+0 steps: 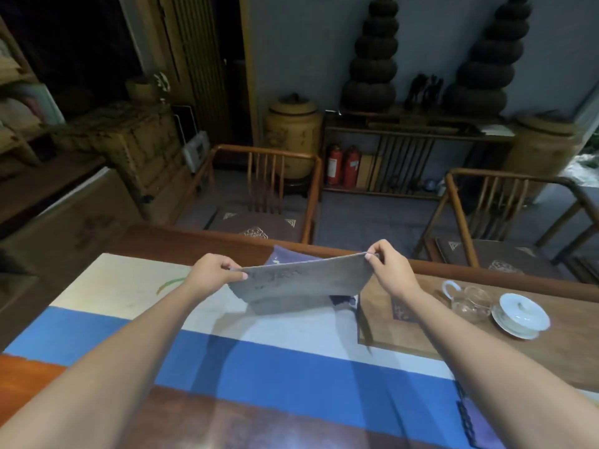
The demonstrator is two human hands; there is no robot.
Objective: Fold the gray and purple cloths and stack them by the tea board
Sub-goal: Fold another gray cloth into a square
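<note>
While both forearms reach out from the near edge of the desk [534, 348] over the blue-and-cream runner [259, 367], the gray cloth [298, 281] hangs between the two grips, lifted clear of the runner. Left hand [212, 273] pinches the left top corner; right hand [390, 270] pinches the right top corner, slightly higher and farther out. Both grips clamped on the cloth, thumb against fingers.

Key relation: long axis of the gray cloth runs left-right, taut along the top edge, with the body hanging down from the grips and bowing toward the person. Lower edge looks just above or brushing the runner; can't tell which. It looks already doubled, not certain.

Just beyond and partly under it, purple cloth [285, 257] lies flat near the far edge of the desk, only its far corner showing.

Tea board [392, 322] sits right of the cloths, nearer the right hand, so that hand leads the placement. Glass pitcher [470, 303] and lidded white cup [520, 314] are further right.

Judgement: next fold brings the top edge down away from the person, or one corner across to the other.
</note>
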